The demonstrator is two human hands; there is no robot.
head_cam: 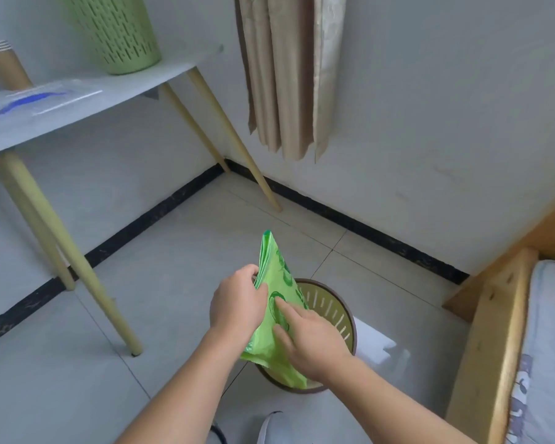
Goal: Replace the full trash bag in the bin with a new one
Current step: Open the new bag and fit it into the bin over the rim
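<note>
A folded bright green trash bag [277, 277] with darker green print is held upright above a round, slotted bin [332, 307] that stands on the tiled floor. My left hand [237, 304] pinches the bag's left edge near its middle. My right hand [311, 339] lies against the bag's front face, fingers spread over its lower half and thumb behind. The bin's inside shows bare slotted walls with no bag visible in it; both hands and the bag hide most of its opening.
A white table [87, 104] on pale yellow legs stands at left, carrying a green slotted basket [119, 30], stacked paper cups [0, 64] and a clear packet. A beige curtain [289, 72] hangs at the back wall. A wooden bed frame [491, 331] with mattress fills the right.
</note>
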